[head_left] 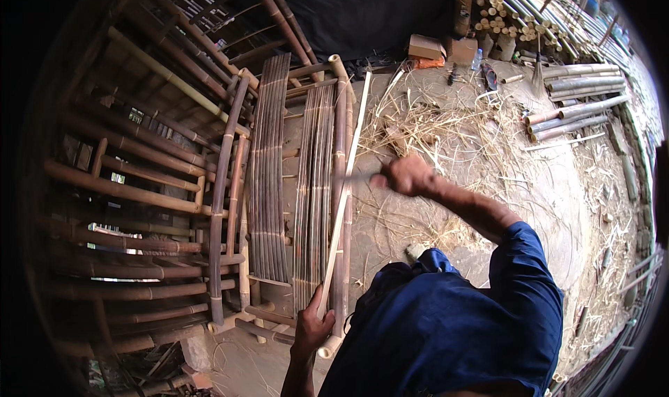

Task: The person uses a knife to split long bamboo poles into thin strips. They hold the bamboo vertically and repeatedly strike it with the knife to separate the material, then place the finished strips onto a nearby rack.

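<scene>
A long pale bamboo strip point(354, 146) runs lengthwise along the right side of a bamboo frame. My left hand point(313, 327) is closed round its near part, by the frame's near end. Out to the right, my right hand point(411, 175) is closed on a knife; its blade point(359, 178), smeared by motion, points left and reaches across the strip. Whether the blade touches the strip I cannot tell. Left of the strip, dark slats point(315, 188) lie side by side in the frame, with a wider slatted panel point(269, 167) beyond them.
Bamboo shavings point(411, 129) litter the floor on the right. Cut bamboo poles point(582, 94) lie at far right, near a broom point(538, 76). A cardboard box point(426, 47) and a plastic bottle point(477, 59) stand at the back. Bamboo furniture frames point(125, 188) crowd the left.
</scene>
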{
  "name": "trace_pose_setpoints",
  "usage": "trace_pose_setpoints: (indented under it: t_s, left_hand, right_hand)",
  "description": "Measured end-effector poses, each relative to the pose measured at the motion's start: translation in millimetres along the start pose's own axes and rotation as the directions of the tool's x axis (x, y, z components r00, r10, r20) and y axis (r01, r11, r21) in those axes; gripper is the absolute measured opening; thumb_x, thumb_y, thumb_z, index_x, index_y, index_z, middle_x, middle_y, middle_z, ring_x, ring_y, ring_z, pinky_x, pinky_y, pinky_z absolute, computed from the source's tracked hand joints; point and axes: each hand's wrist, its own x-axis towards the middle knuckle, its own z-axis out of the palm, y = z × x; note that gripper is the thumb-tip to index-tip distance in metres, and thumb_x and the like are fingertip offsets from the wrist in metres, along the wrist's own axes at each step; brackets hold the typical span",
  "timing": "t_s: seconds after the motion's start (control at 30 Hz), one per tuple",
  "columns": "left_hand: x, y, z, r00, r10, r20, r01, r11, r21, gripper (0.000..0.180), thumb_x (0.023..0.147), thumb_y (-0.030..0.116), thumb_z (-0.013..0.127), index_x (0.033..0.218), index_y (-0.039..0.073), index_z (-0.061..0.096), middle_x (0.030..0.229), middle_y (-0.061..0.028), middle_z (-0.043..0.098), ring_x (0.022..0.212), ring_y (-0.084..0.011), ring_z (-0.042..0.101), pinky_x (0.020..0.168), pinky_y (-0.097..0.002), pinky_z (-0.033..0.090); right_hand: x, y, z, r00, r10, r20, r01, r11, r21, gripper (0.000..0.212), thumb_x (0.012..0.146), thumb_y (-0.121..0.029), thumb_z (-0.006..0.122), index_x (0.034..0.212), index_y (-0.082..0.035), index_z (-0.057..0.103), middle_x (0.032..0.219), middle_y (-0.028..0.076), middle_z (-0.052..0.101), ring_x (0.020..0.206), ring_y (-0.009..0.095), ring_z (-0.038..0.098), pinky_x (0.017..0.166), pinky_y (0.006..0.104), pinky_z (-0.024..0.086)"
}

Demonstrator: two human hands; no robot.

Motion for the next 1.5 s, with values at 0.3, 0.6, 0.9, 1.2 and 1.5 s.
trace_pose_setpoints:
  t_s: [0.3,0.6,0.9,1.2,1.5]
  left_hand:
    - [-22.5,-23.9,15.9,0.988,0.132,-0.083,-0.129,0.991,0.048,0.063,0.082,0.019,0.063,0.137,-0.006,0.046,0.115,-0.0325,0.063,0.111,-0.0381,0.064,0.093,-0.0414,0.05]
    - [-48.9,-63.6,27.2,0.991,0.106,-0.082,-0.105,0.994,0.011,0.066,0.082,0.02,0.062,0.141,-0.005,0.044,0.069,-0.0202,0.064,0.066,-0.0199,0.066,0.061,-0.0371,0.052]
    - [-59.1,-73.4,18.7,0.992,-0.108,-0.06,0.104,0.993,-0.061,0.067,0.083,0.022,0.064,0.142,-0.003,0.043,0.068,-0.015,0.061,0.06,-0.0119,0.051,0.06,-0.0308,0.048]
    - [-59.3,-88.4,20.3,0.992,-0.101,-0.072,0.107,0.99,0.092,0.067,0.091,0.046,0.06,0.141,0.004,0.046,0.07,-0.0243,0.06,0.066,-0.0373,0.065,0.058,-0.0416,0.048]
    - [49.4,-8.3,43.3,0.967,0.199,-0.161,-0.122,0.911,0.394,0.043,0.096,0.035,0.055,0.129,0.007,0.056,0.069,-0.0236,0.062,0.069,-0.0419,0.066,0.058,-0.049,0.05]
  right_hand:
    - [14.0,12.8,31.3,0.989,0.123,-0.086,-0.119,0.992,0.044,0.066,0.092,-0.07,0.04,0.082,-0.009,0.064,0.057,0.011,0.059,0.049,0.027,0.059,0.046,0.0434,0.046]
    - [5.2,-1.7,55.9,0.959,-0.218,-0.183,0.205,0.975,-0.089,0.059,0.095,-0.065,0.043,0.095,-0.011,0.068,0.064,0.011,0.064,0.05,0.023,0.058,0.046,0.0376,0.047]
    - [20.2,3.3,36.2,0.798,-0.518,-0.307,0.367,0.823,-0.434,0.084,0.085,-0.085,0.027,0.096,-0.011,0.065,0.076,0.011,0.065,0.05,0.018,0.054,0.043,0.0375,0.045]
    - [8.5,-14.7,15.8,0.897,0.247,-0.367,0.134,0.639,0.757,0.051,0.089,-0.051,0.065,0.085,0.0,0.066,0.068,0.007,0.061,0.048,0.016,0.051,0.045,0.0326,0.045]
    - [-60.0,-84.0,66.6,0.935,0.354,0.009,0.036,-0.122,0.992,0.056,0.083,-0.047,0.075,0.097,0.006,0.065,0.089,0.013,0.069,0.083,0.025,0.069,0.073,0.0389,0.057]
